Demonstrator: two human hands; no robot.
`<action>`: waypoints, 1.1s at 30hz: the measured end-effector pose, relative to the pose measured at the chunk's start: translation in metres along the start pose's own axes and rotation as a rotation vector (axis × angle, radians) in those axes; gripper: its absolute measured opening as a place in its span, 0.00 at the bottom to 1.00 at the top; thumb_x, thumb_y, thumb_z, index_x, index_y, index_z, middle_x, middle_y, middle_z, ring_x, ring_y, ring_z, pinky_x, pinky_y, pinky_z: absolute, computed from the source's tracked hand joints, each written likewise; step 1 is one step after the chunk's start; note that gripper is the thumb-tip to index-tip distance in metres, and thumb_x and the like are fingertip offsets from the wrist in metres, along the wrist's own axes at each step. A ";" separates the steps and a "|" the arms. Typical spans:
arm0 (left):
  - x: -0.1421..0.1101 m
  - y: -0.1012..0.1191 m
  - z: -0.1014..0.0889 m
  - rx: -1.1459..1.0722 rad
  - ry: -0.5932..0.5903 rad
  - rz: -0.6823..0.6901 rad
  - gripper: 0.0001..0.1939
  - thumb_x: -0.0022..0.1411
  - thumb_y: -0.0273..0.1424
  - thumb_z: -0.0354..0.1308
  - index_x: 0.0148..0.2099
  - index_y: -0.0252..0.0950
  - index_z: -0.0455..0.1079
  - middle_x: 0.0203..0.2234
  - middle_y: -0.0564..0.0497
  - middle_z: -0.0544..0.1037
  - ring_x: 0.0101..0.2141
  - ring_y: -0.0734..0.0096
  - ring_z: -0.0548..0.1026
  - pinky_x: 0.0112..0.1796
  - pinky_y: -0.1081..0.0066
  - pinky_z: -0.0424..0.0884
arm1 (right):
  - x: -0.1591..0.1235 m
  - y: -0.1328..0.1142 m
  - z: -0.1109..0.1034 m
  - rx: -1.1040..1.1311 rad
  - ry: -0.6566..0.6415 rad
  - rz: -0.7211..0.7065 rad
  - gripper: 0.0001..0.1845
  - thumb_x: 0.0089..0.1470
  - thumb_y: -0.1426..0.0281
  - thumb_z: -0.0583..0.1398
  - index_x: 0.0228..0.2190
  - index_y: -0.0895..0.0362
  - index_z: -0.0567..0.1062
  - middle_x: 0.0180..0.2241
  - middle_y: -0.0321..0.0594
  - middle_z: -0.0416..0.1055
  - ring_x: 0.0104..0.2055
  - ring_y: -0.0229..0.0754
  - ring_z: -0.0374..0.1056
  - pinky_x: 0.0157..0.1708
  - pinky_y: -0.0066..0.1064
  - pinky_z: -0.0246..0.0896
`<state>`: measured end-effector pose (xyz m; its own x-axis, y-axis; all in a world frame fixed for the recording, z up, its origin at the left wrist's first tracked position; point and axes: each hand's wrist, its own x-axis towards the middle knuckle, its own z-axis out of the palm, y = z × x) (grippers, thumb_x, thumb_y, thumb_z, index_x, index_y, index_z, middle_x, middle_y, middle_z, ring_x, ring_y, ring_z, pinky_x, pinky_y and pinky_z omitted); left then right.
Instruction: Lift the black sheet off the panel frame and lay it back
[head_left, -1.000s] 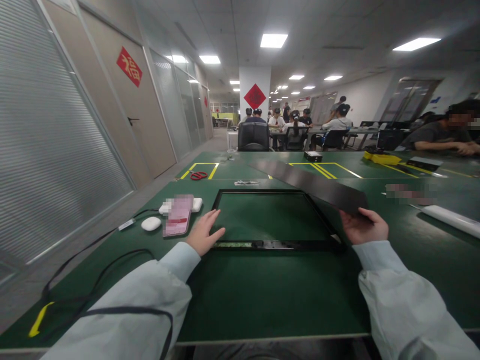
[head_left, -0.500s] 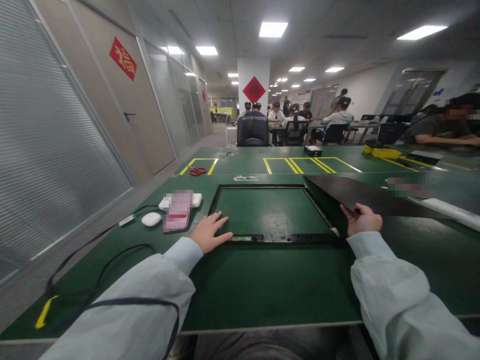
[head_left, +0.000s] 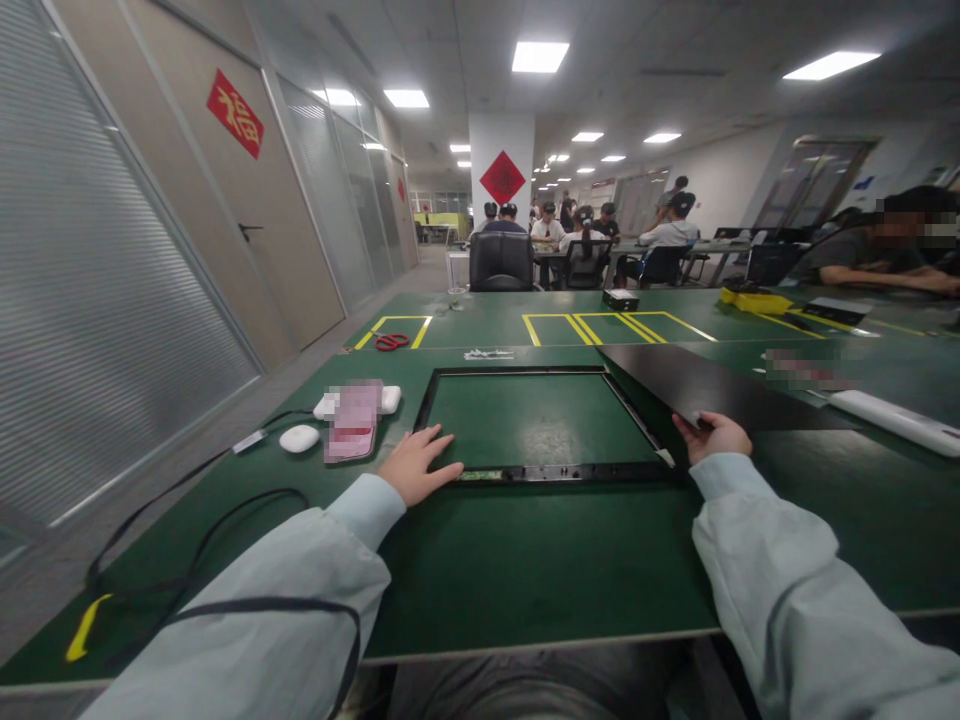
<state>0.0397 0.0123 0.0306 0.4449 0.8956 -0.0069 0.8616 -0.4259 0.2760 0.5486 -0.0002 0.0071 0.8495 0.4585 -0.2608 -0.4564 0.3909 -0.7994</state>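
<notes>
A black rectangular frame [head_left: 577, 473] is laid flat on the green table [head_left: 540, 560] at the middle of the picture, with a green strip [head_left: 481, 476] seen in its lower bar. Its lower left corner is covered by the left hand [head_left: 420, 466], whose fingers are spread and by which nothing is grasped. Right of centre, the near left edge of a thin dark panel [head_left: 712, 385] is gripped between the thumb and fingers of the right hand [head_left: 718, 440]. The panel is held just beside the frame's right side; whether its far edge is supported by the table cannot be told. A pink phone [head_left: 352, 425] and a rounded white case [head_left: 298, 439] are placed at left, red-handled scissors [head_left: 391, 342] at upper left of centre, and a long white bar [head_left: 896, 422] at the right edge.
</notes>
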 end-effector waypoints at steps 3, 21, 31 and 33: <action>0.000 -0.001 0.002 -0.012 0.020 0.013 0.41 0.68 0.59 0.52 0.71 0.38 0.69 0.74 0.36 0.62 0.72 0.42 0.61 0.71 0.40 0.49 | -0.001 0.001 -0.001 -0.011 -0.028 0.060 0.12 0.45 0.83 0.59 0.29 0.55 0.65 0.31 0.35 0.70 0.30 0.40 0.75 0.25 0.31 0.80; 0.009 -0.012 0.020 0.010 0.090 0.008 0.41 0.67 0.59 0.52 0.70 0.38 0.71 0.72 0.36 0.65 0.71 0.40 0.64 0.70 0.39 0.53 | -0.017 -0.002 0.004 -0.039 -0.063 0.083 0.09 0.53 0.82 0.58 0.35 0.58 0.69 0.30 0.37 0.74 0.27 0.42 0.78 0.26 0.31 0.80; 0.009 -0.012 0.019 -0.001 0.081 0.006 0.41 0.67 0.59 0.53 0.70 0.37 0.70 0.73 0.35 0.64 0.71 0.40 0.63 0.70 0.40 0.52 | -0.026 -0.007 0.005 -0.090 -0.064 0.075 0.09 0.57 0.83 0.59 0.33 0.58 0.68 0.29 0.37 0.74 0.26 0.41 0.78 0.26 0.30 0.79; 0.009 -0.013 0.021 -0.008 0.089 0.009 0.41 0.66 0.59 0.53 0.70 0.38 0.71 0.73 0.36 0.65 0.71 0.40 0.64 0.70 0.39 0.53 | -0.024 -0.006 0.004 -0.092 -0.071 0.079 0.09 0.56 0.83 0.59 0.34 0.57 0.68 0.30 0.36 0.74 0.26 0.41 0.78 0.26 0.31 0.79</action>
<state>0.0374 0.0238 0.0068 0.4289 0.8997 0.0813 0.8554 -0.4334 0.2836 0.5300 -0.0101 0.0200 0.7895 0.5418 -0.2884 -0.4920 0.2776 -0.8251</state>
